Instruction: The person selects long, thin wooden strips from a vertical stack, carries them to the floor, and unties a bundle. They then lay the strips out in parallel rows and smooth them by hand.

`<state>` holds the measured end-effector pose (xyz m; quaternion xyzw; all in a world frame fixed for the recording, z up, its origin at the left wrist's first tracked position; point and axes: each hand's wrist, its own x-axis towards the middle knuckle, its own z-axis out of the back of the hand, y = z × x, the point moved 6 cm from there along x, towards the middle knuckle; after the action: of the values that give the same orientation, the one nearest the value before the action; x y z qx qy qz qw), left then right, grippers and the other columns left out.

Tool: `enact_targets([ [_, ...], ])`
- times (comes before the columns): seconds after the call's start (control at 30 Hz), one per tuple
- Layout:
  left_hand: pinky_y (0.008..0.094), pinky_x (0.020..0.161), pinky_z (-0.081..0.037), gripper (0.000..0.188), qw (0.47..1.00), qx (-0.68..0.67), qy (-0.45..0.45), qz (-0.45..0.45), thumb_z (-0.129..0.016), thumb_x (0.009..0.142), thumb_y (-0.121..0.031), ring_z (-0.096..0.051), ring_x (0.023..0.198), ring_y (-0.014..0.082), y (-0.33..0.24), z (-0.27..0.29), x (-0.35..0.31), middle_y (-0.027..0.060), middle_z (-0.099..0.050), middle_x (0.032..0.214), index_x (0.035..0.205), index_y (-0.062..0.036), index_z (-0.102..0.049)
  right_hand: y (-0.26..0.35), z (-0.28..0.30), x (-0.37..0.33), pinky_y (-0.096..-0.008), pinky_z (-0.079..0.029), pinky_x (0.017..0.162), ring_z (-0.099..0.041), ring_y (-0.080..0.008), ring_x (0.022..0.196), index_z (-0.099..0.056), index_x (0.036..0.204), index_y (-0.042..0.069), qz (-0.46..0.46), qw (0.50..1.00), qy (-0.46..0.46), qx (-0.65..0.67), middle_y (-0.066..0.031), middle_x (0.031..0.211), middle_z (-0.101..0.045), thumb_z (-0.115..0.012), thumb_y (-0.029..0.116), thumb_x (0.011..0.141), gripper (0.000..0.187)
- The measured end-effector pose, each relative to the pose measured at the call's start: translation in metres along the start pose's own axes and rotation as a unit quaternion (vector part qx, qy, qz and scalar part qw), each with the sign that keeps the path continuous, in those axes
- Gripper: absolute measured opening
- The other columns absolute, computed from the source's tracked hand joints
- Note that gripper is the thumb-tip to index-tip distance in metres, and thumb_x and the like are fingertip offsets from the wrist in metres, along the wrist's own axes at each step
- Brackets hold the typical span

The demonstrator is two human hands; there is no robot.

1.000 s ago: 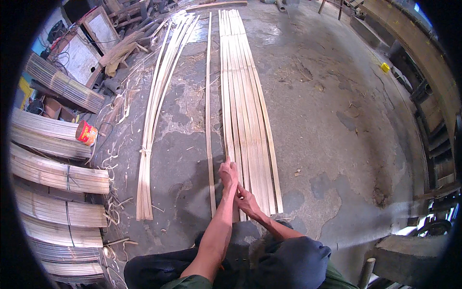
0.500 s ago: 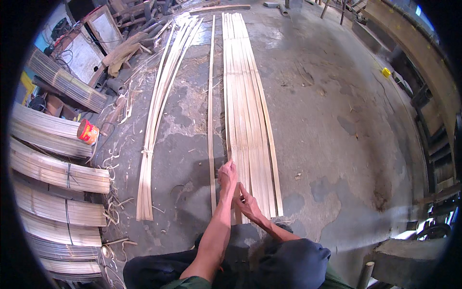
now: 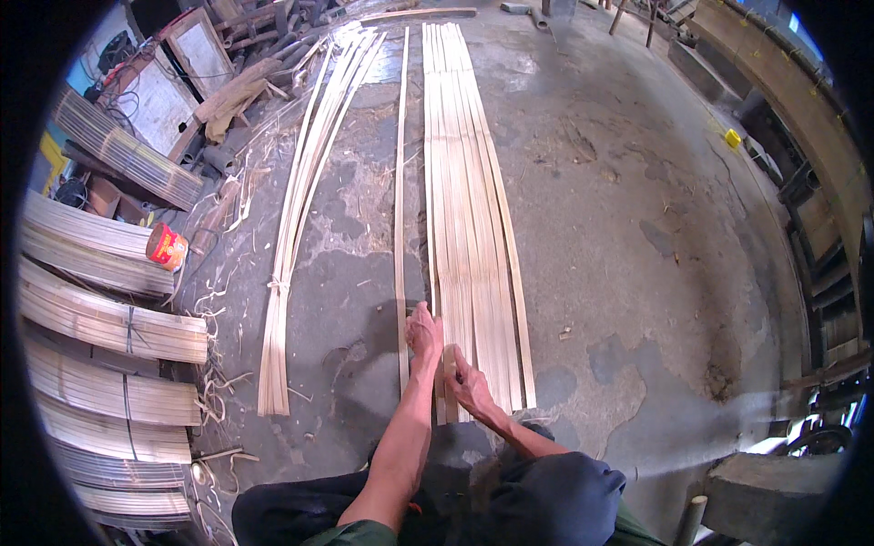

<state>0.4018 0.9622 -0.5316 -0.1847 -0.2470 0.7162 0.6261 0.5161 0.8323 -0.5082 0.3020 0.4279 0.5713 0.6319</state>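
A long row of pale bamboo strips (image 3: 469, 200) lies side by side on the floor in front of me, running away from my knees. My left hand (image 3: 424, 331) is curled at the left edge of this row, near its close end; what its fingers hold is hidden. Just to the right and closer to me, my right hand (image 3: 471, 387) pinches a strip near its end, thumb pointing forward. One separate bamboo strip (image 3: 400, 209) lies to the left of the row, with a narrow gap between. Farther left is a bundle of strips (image 3: 294, 232), tied near its close end.
Several tied stacks of strips (image 3: 118, 332) line the left side, with a red-and-yellow tin (image 3: 167, 247) on one. Thin shavings litter the floor beside them. Poles and wood (image 3: 259, 41) are heaped at the far left. A concrete block (image 3: 774, 496) stands at the lower right.
My left hand has shifted slightly to the left, off the row's surface toward its left edge. The right hand has stayed almost in place. The strips lie nearly as before.
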Motion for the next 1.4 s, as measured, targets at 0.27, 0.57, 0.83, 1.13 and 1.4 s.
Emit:
enact_targets([
  [0.27, 0.0311, 0.050, -0.044, 0.022, 0.938, -0.306, 0.031, 0.162, -0.057, 0.087, -0.019, -0.055, 0.061, 0.0122, 0.049, -0.010, 0.010, 0.0070, -0.060, 0.077, 0.093, 0.0022, -0.059, 0.002, -0.012, 0.006, -0.0475, -0.050, 0.067, -0.063, -0.0421, 0.076, -0.021, 0.145, -0.002, 0.067, 0.997, 0.012, -0.037, -0.0267, 0.088, -0.062, -0.057, 0.021, 0.089, 0.071],
  [0.57, 0.0442, 0.084, -0.049, 0.040, 0.975, -0.206, 0.042, 0.065, -0.062, 0.082, -0.020, -0.062, 0.096, 0.0392, 0.002, 0.002, -0.001, 0.0259, -0.064, 0.102, 0.113, 0.0036, -0.054, -0.006, -0.013, 0.014, -0.0513, -0.051, 0.062, -0.063, -0.0456, 0.071, -0.019, 0.137, -0.013, 0.051, 0.977, 0.052, -0.199, -0.0286, 0.079, -0.063, -0.056, 0.028, 0.090, 0.073],
  [0.83, 0.0296, 0.054, -0.051, 0.044, 0.978, -0.206, -0.014, 0.040, -0.063, 0.080, -0.015, -0.058, 0.066, 0.0122, 0.052, -0.018, 0.014, 0.0084, -0.061, 0.085, 0.120, -0.0012, -0.055, 0.018, -0.025, 0.017, -0.0507, -0.051, 0.051, -0.063, -0.0431, 0.060, -0.012, 0.138, -0.019, 0.038, 0.958, 0.103, -0.266, -0.0262, 0.070, -0.064, -0.055, 0.027, 0.090, 0.079],
  [1.13, 0.0472, 0.080, -0.048, 0.052, 0.993, -0.113, 0.006, 0.036, -0.057, 0.083, -0.017, -0.062, 0.089, 0.0401, 0.002, 0.004, 0.000, 0.0292, -0.062, 0.097, 0.131, -0.0003, -0.051, 0.001, -0.016, 0.007, -0.0508, -0.049, 0.055, -0.063, -0.0405, 0.062, -0.001, 0.144, -0.010, 0.079, 0.975, 0.080, -0.191, -0.0248, 0.070, -0.063, -0.053, 0.021, 0.089, 0.082],
  [1.4, 0.0454, 0.069, -0.049, 0.051, 0.994, -0.110, 0.011, 0.022, -0.058, 0.083, -0.006, -0.062, 0.077, 0.0378, -0.001, -0.003, 0.014, 0.0258, -0.060, 0.081, 0.133, -0.0040, -0.051, -0.001, -0.018, -0.011, -0.0520, -0.048, 0.058, -0.063, -0.0415, 0.066, -0.008, 0.148, 0.001, 0.120, 0.982, 0.061, -0.131, -0.0215, 0.077, -0.063, -0.054, 0.019, 0.089, 0.077],
])
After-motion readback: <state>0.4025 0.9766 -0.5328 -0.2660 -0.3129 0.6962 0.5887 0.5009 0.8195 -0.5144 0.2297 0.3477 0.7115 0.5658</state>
